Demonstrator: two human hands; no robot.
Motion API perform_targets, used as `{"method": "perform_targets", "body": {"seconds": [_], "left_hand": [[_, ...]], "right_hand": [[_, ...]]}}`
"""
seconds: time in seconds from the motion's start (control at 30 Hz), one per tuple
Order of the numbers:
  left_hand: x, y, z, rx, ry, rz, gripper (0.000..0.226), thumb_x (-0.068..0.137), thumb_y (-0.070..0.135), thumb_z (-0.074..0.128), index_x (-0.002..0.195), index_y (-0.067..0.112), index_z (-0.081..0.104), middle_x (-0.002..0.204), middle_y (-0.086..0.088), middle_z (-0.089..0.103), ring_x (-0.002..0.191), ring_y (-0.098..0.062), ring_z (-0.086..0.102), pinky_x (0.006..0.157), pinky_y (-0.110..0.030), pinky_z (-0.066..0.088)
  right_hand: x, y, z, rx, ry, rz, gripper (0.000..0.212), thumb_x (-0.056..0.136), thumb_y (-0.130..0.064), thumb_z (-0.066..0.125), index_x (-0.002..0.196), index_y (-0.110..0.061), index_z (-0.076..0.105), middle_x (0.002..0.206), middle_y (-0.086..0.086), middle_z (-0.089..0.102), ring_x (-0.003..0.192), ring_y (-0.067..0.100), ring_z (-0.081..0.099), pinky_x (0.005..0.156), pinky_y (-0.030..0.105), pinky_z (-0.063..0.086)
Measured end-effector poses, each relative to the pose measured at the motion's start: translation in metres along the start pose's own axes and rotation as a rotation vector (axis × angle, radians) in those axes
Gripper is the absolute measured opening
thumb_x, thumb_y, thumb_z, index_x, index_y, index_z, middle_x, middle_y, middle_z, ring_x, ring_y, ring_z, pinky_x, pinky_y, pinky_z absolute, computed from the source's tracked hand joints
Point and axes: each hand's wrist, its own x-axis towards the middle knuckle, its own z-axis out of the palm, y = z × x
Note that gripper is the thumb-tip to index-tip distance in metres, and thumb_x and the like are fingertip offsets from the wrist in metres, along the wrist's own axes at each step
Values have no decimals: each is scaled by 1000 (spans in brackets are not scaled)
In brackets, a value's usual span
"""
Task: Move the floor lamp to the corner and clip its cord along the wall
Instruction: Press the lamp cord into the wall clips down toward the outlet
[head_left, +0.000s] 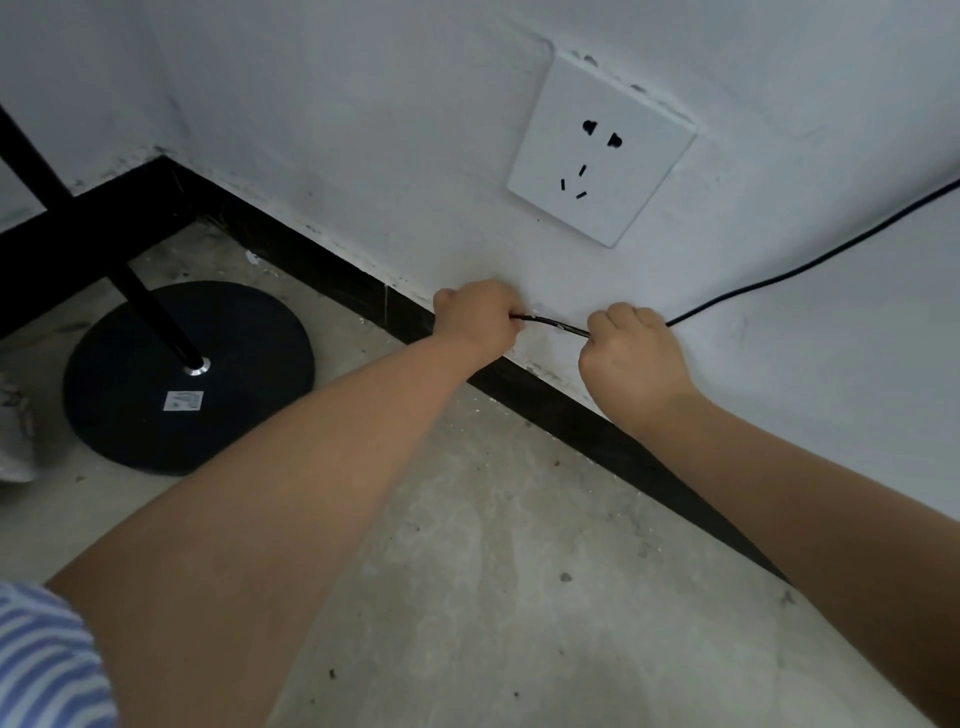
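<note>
The floor lamp's round black base (189, 379) stands on the concrete floor near the room corner, and its black pole (150, 312) rises up to the left. A thin black cord (550, 323) is stretched against the white wall just above the black baseboard. My left hand (478, 317) is fisted on the cord's left part. My right hand (631, 348) grips it a short way to the right. Between the hands a small pale clip (560, 326) appears to sit on the cord. Beyond my right hand the cord runs up and off to the right.
A white wall socket (602, 150) with nothing plugged in sits above the hands. The black baseboard (597, 415) runs along both walls into the corner (161, 156). A crumpled pale bag (15, 431) lies at the left edge.
</note>
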Motion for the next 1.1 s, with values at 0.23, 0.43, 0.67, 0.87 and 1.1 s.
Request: {"method": "perform_targets", "body": {"seconds": [0.23, 0.43, 0.67, 0.87, 1.1], "left_hand": [[5, -2, -14, 278, 139, 212, 24, 95, 23, 51, 96, 5, 68, 104, -12, 68, 99, -30, 59, 78, -33, 38], [-4, -8, -15, 307, 267, 332, 17, 93, 10, 51, 97, 3, 66, 100, -14, 66, 97, -30, 56, 85, -36, 37], [-6, -13, -16, 243, 294, 259, 29, 85, -8, 49, 106, 5, 65, 106, -14, 67, 101, -29, 56, 94, -34, 29], [-11, -6, -29, 210, 349, 230, 35, 84, -7, 49, 117, 2, 60, 122, -19, 61, 112, -35, 52, 91, -39, 41], [-32, 19, -53, 169, 625, 434, 33, 77, -10, 55, 109, -7, 60, 110, -33, 57, 105, -49, 50, 89, -48, 44]], "right_hand": [[-1, -2, 0, 84, -121, 57, 19, 73, 0, 58, 90, -2, 66, 110, 15, 57, 108, 32, 49, 95, 39, 41], [-9, -2, 6, 181, -125, 131, 30, 79, 1, 46, 107, 3, 55, 121, 19, 46, 116, 35, 39, 102, 40, 32], [-32, -4, 5, 138, 139, 206, 24, 42, -12, 71, 66, -6, 71, 81, 9, 71, 82, 27, 67, 91, 41, 52], [-39, 5, 10, 273, 196, 232, 15, 47, 6, 68, 61, 8, 66, 94, 26, 68, 96, 40, 63, 100, 57, 40], [-48, 2, 7, 451, 432, 199, 12, 44, 14, 71, 51, 7, 63, 79, 25, 72, 87, 42, 68, 81, 57, 52]]}}
